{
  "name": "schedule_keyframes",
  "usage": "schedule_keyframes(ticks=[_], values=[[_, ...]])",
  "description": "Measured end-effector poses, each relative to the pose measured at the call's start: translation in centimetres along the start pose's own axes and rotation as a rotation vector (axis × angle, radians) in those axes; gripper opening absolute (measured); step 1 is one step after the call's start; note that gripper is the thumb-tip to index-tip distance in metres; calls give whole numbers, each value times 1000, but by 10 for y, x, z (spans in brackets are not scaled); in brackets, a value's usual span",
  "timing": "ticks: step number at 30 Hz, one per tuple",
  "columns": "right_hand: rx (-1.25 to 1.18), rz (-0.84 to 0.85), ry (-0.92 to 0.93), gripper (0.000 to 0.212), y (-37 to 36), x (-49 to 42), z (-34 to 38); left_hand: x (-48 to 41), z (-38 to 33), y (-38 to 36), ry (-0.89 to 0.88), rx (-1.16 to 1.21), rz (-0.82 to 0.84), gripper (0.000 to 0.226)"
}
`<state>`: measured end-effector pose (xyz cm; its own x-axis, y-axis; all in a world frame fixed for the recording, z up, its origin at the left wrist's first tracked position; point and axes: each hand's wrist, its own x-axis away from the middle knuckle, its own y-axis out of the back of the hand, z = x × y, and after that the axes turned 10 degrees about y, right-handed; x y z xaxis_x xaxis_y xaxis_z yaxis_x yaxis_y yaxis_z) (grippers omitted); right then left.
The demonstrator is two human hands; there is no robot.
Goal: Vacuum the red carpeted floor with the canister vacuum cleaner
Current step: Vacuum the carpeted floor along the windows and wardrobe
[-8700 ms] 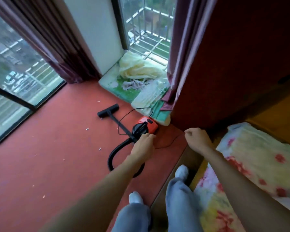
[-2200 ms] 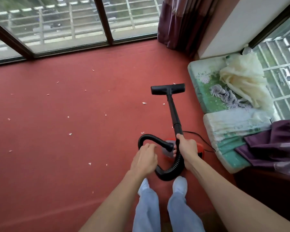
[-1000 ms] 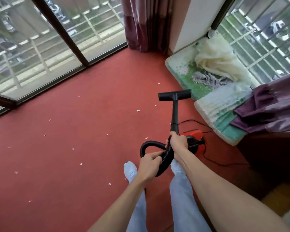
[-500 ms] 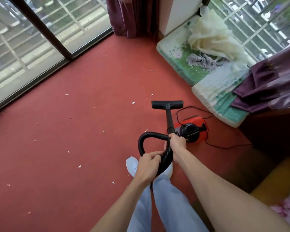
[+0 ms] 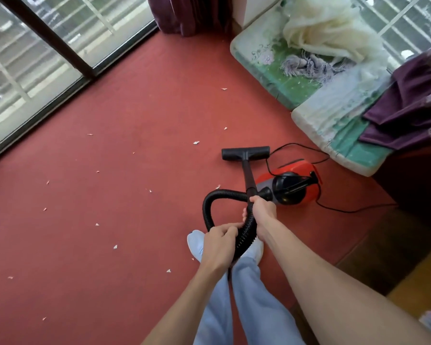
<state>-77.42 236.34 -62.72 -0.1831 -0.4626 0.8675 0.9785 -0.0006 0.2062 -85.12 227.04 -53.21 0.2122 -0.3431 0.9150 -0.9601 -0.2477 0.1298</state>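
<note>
Red carpet (image 5: 125,220), scraps scattered, nozzle (image 5: 245,153) down beside the canister (image 5: 294,181).
I judge the sweep just starting: my right hand (image 5: 263,215) grips the wand's base, my left hand (image 5: 219,241) wraps the hose (image 5: 207,207); next I push toward the scraps (image 5: 196,142).

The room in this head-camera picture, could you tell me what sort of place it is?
Probably a room in a home, likely upstairs: red carpet runs to floor-length windows with purple curtains, and cushioned pads lie by a second window.
</note>
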Motion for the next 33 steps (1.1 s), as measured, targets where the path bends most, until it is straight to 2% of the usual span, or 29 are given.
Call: schedule_keyframes(ticks=[3,7,10,15,23,26,29,33], values=[[-11,17,-11,14,-1,-3,-6,-12,5,0,40,79,-15,35],[-17,15,-5,15,-4,2,-20,-17,12,3,76,114,-42,30],[-43,-3,-22,15,-1,6,-27,-17,16,4,62,81,-72,29],[-64,-52,-30,17,10,-3,-31,-18,16,-5,14,-16,-18,28],[3,-44,26,15,14,-26,-26,-40,18,-20,-48,-91,-10,54],[42,-32,61,16,11,-38,-23,-50,15,-26,-61,-69,-48,30],[82,-33,88,18,9,-52,-24,-61,15,-32,-13,-30,-9,52],[155,-20,138,20,1,-65,-19,-73,20,-37,-11,-34,-25,51]])
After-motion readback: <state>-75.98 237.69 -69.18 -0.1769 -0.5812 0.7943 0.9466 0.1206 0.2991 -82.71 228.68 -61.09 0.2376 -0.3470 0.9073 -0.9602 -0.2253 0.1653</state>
